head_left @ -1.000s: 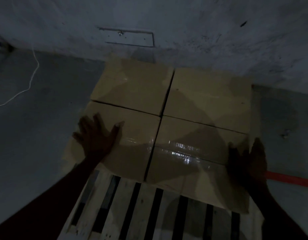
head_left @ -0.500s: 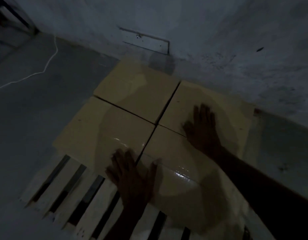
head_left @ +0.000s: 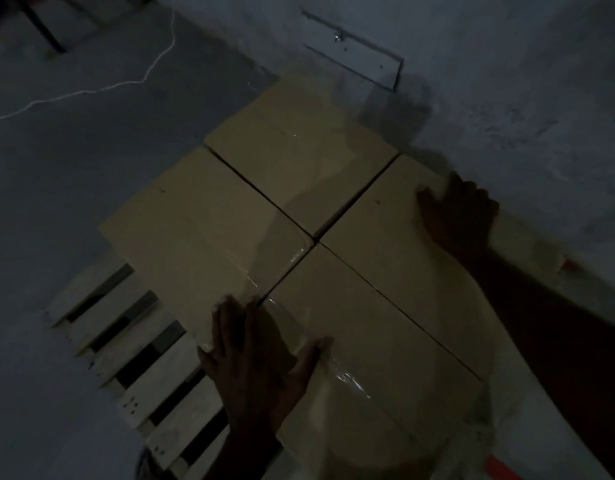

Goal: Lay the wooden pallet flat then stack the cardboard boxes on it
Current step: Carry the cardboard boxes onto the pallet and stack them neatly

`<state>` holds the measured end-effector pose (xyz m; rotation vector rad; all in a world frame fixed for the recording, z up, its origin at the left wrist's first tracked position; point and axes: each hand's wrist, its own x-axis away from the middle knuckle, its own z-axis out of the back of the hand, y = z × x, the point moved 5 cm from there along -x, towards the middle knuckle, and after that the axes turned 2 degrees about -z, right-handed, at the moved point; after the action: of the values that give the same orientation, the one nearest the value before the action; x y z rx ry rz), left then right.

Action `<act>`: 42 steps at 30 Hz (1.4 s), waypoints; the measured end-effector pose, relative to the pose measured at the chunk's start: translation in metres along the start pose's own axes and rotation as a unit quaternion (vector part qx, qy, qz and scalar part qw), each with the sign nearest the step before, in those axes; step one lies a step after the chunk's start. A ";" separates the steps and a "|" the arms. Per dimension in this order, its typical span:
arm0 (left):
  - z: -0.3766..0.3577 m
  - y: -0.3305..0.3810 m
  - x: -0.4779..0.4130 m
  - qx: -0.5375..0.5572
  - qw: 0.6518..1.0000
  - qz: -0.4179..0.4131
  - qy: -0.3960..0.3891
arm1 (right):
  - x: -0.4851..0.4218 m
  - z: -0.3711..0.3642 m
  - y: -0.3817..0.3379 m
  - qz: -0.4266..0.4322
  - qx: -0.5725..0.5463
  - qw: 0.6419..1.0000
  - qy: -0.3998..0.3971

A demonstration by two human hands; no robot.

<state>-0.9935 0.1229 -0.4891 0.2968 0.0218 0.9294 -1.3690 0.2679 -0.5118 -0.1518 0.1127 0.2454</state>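
A pale wooden pallet [head_left: 133, 344] lies flat on the floor, its slats showing at lower left. Several cardboard boxes sit side by side on it: far left box [head_left: 299, 154], near left box [head_left: 202, 233], far right box [head_left: 396, 251], near right box [head_left: 378, 358] with shiny tape. My left hand [head_left: 254, 362] rests flat with spread fingers on the near edges where the two near boxes meet. My right hand [head_left: 462, 209] lies flat on the far right box's outer corner by the wall, fingers extended.
A rough grey wall [head_left: 507, 81] runs along the far right, with a white panel [head_left: 354, 53] low on it. A white cord [head_left: 102, 88] trails over the concrete floor at upper left. An orange-red object [head_left: 500, 469] shows at bottom right.
My right hand slid from the middle of the far right box out to its corner by the wall. My left hand stayed near the front seam. The view turned and drew closer.
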 end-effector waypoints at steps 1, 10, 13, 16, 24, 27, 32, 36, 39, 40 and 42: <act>0.000 0.001 -0.001 -0.007 1.000 0.007 -0.007 | 0.001 -0.001 0.001 0.005 0.005 1.000 0.004; -0.001 0.004 -0.006 -0.012 0.999 0.017 -0.027 | -0.047 0.003 -0.152 0.212 -0.062 0.975 -0.018; -0.003 0.001 -0.007 -0.011 1.000 0.015 -0.025 | -0.055 -0.002 -0.239 0.243 -0.068 0.959 -0.126; -0.003 0.000 -0.008 0.008 1.000 0.017 -0.018 | -0.055 -0.010 -0.295 0.249 -0.064 0.949 -0.180; -0.011 -0.005 -0.011 0.015 0.999 -0.018 0.032 | -0.036 -0.048 -0.360 0.335 -0.011 0.924 -0.185; -0.008 -0.003 -0.020 0.010 0.996 -0.056 0.064 | -0.035 -0.055 -0.365 0.353 -0.007 0.920 -0.168; 0.001 0.000 -0.069 0.031 0.993 -0.078 0.083 | -0.026 -0.056 -0.391 0.460 -0.012 0.881 -0.112; -0.001 0.000 -0.077 0.021 0.995 -0.054 0.076 | -0.025 -0.056 -0.389 0.475 -0.006 0.876 -0.080; -0.001 0.000 -0.077 0.013 0.996 -0.052 0.067 | -0.024 -0.051 -0.387 0.471 0.002 0.879 -0.082; 0.000 0.000 -0.078 0.010 0.997 -0.052 0.064 | -0.022 -0.050 -0.387 0.465 0.004 0.881 -0.087; 0.000 0.000 -0.078 0.011 0.996 -0.053 0.065 | -0.018 -0.048 -0.387 0.455 -0.005 0.885 -0.096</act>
<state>-1.0407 0.0609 -0.4979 0.2534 0.1655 0.8430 -1.2937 -0.1151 -0.5041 -0.0726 -0.0246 1.2010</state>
